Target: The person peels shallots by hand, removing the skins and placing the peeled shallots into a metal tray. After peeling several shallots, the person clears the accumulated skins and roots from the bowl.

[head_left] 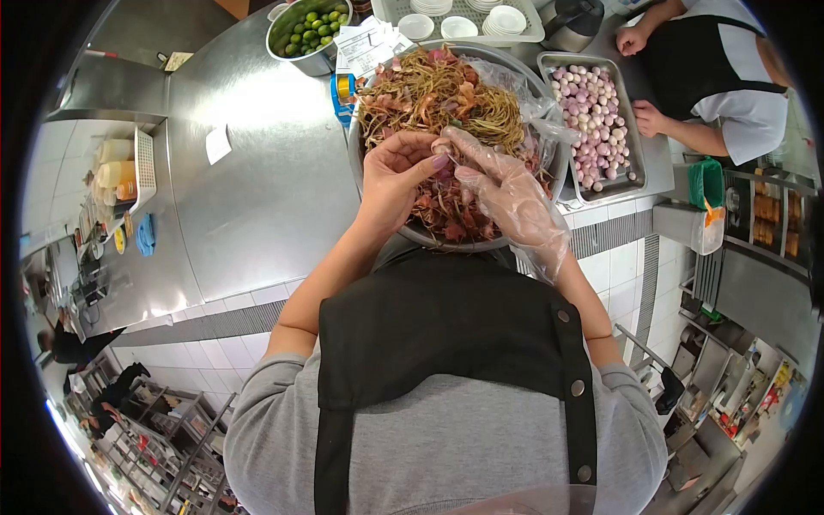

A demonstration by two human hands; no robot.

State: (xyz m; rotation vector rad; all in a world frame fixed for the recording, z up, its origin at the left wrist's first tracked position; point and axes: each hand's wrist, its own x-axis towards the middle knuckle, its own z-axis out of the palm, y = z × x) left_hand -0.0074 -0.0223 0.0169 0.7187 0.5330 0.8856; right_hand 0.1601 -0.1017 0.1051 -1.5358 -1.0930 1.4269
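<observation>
Over a wide metal bowl my two hands meet, fingertips nearly touching. The bowl is heaped with dry roots and stems and reddish onion skins. My bare left hand is closed, with thumb and forefinger pinched on a small shallot. My right hand, in a clear plastic glove, is closed at the same spot, its fingertips against the shallot. The fingers partly hide the shallot. To the right, a metal tray holds many peeled shallots.
At the upper right a co-worker's hands rest beside the tray. Behind the bowl are a pot of limes, paper slips, a blue tape dispenser and a rack of white dishes. A green container stands at right.
</observation>
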